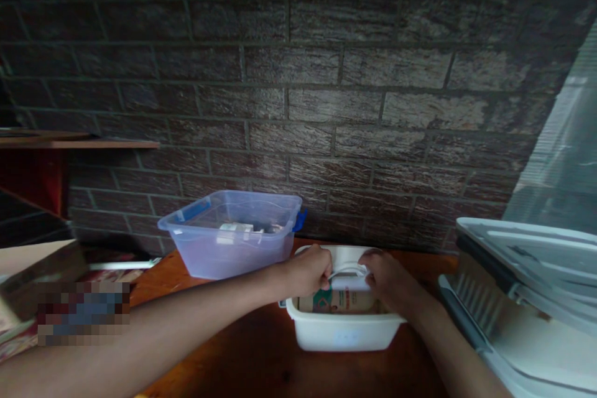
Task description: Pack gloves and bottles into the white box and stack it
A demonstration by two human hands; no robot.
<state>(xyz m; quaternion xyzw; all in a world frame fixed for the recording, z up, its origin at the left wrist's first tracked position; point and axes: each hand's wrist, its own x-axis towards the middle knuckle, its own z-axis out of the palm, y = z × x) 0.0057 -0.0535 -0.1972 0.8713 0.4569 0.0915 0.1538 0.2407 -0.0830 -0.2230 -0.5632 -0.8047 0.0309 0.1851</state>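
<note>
Both hands are over a white plastic tub point(345, 331) on the wooden table. My left hand point(311, 270) is closed in a fist at the tub's left side, at one end of a thin white curved strip point(347, 272). At the strip's other end, my right hand point(388, 277) has its fingers curled in a pinch. Whether the strip is a cable or a handle I cannot tell. Beneath it in the tub lies a pale package point(347, 300) with green and red print. My hands hide parts of the tub's rim.
Behind and left stands a translucent purple bin point(228, 255) with white items inside. Clear lidded containers point(527, 298) are stacked at the right. A cardboard box point(44, 280) lies at the left, under a wooden shelf point(107, 144). A dark brick wall point(298, 106) rises behind the table point(242, 354).
</note>
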